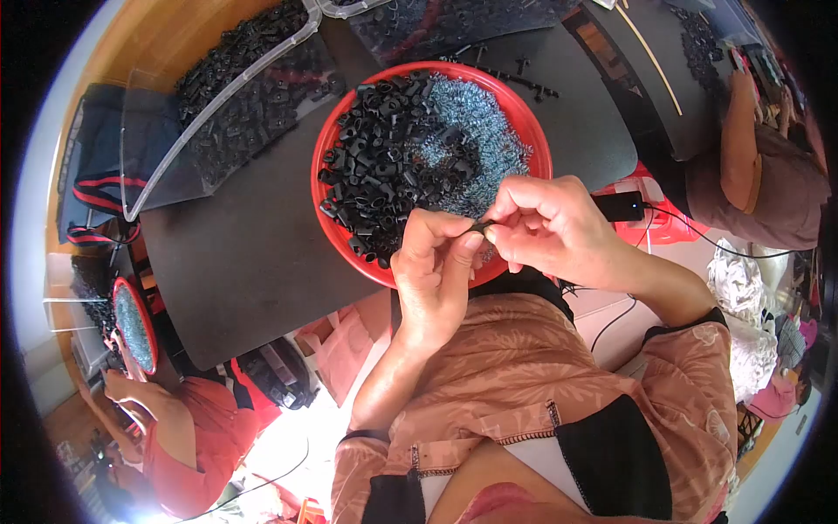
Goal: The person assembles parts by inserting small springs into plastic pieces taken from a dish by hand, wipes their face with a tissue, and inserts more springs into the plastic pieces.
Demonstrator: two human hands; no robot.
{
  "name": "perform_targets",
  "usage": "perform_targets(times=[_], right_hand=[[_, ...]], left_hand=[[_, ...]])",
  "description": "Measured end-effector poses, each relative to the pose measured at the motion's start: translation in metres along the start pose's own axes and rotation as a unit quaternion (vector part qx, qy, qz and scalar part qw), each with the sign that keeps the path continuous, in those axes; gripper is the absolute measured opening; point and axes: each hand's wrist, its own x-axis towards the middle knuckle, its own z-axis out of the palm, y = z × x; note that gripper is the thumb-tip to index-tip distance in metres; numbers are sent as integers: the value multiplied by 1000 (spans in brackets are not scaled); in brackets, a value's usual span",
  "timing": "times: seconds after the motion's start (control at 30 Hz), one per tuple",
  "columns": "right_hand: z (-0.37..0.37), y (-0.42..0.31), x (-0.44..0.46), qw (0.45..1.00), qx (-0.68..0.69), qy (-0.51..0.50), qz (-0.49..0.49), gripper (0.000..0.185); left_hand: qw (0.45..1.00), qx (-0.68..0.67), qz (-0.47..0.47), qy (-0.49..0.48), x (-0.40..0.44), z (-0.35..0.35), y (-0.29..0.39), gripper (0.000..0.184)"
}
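Note:
My left hand (432, 275) is closed, thumb and forefinger pinching a small black plastic part (482, 226). From the other side my right hand (559, 231) pinches at the same part, its fingertips almost meeting the left ones. Whether the right fingers also hold a tiny second piece is hidden. Both hands are over the near edge of a red basin (543, 144). Inside it, black plastic pieces (371, 144) are heaped on the left, and small silvery-blue pieces (480, 109), perhaps springs, lie on the right.
The basin stands on a dark table (236, 253). Clear plastic bins (166, 175) with black parts stand behind it. Black assembled strips (515, 79) and a thin stick (655, 61) lie farther right. People sit at work on both sides, one in a red shirt (205, 437).

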Motion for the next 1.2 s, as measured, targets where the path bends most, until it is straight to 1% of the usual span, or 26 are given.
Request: perform_targets(times=[0.1,0.13,0.17,0.2,0.3,0.43,0.53,0.67,0.73,0.77,0.8,0.83,0.87,0.9,0.93,1.0,1.03,1.07,1.1,1.13,1.17,1.2], right_hand=[[-2,-1,-1,999,47,-12,24,9],[-7,4,3,997,66,-42,22,9],[-14,10,7,994,86,-71,19,8],[-19,5,8,989,104,-77,65,9],[-24,12,11,981,141,-107,83,9],[-15,12,9,978,171,-91,77,12],[-9,11,9,975,194,-76,77,13],[-10,3,9,986,132,-84,49,12],[-10,5,8,990,119,-73,26,12],[-13,3,8,994,96,-42,13,12],[-17,1,7,997,75,-10,2,12],[-21,0,5,998,53,22,-9,13],[-27,6,7,997,16,60,-41,10],[-34,15,11,992,20,113,-50,11],[-42,21,15,986,-20,158,-49,14],[-54,40,30,966,-51,236,-96,15],[-59,51,36,952,-79,272,-112,16],[-64,64,39,946,-94,290,-113,16],[-68,78,42,939,-110,306,-114,16],[-71,83,44,932,-126,321,-115,17],[-73,84,45,933,-100,324,-118,17],[-72,86,43,934,-74,329,-120,17]], left_hand=[[1000,15,4,7,-1,0,2,14],[1000,23,3,7,-2,0,3,14],[1000,10,2,-2,-2,1,3,15],[1000,-3,2,-10,-2,1,1,15],[998,-38,-18,-52,-2,-3,4,13],[994,-52,-37,-88,-2,-6,5,12],[992,-90,-30,-82,-2,-9,2,13],[991,-95,-34,-87,-3,-13,4,15],[996,-49,-7,-76,-1,-15,14,14],[997,-26,5,-71,0,-16,21,13],[999,28,37,-27,2,-18,33,14],[977,118,178,16,12,-27,40,15],[945,179,265,62,21,-40,57,16],[912,201,334,128,30,-50,77,16],[868,226,394,201,39,-60,98,16],[812,179,483,274,68,-88,128,18],[774,196,508,323,84,-98,136,21],[747,343,457,338,97,-98,143,25],[702,482,393,347,109,-99,147,29],[737,424,407,334,120,-107,136,27],[734,457,357,353,118,-112,130,22],[764,406,361,350,119,-119,117,18]])
